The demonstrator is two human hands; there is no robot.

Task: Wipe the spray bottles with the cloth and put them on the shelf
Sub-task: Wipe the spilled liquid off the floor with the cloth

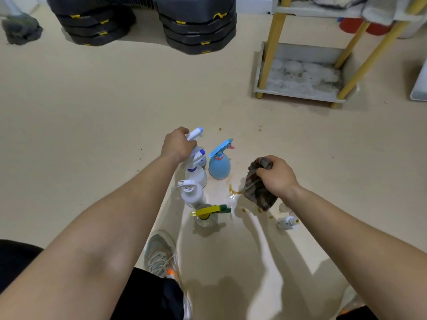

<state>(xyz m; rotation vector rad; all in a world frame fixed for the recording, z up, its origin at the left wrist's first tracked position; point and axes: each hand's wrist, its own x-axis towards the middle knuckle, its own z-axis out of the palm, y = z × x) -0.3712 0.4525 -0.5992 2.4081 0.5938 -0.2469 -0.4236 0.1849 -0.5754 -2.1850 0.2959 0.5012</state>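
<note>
Several spray bottles stand together on the beige floor. My left hand (178,144) grips the head of the farthest white spray bottle with a light blue nozzle (196,133). Just in front stand another white bottle with a purple nozzle (196,173), a white-headed bottle (191,192) and a clear bottle with a yellow and green trigger (208,214). To their right is a blue bottle with a pink nozzle (219,163). My right hand (278,176) holds a crumpled dark cloth (257,187) above the floor. A small white bottle (287,222) lies below that hand.
A shelf with yellow legs and a dusty grey bottom tray (298,88) stands at the far right. Stacked black step platforms (147,21) sit at the back. A grey mop head (20,28) lies far left. Brown spill marks (234,192) stain the floor. My shoe (161,255) is below the bottles.
</note>
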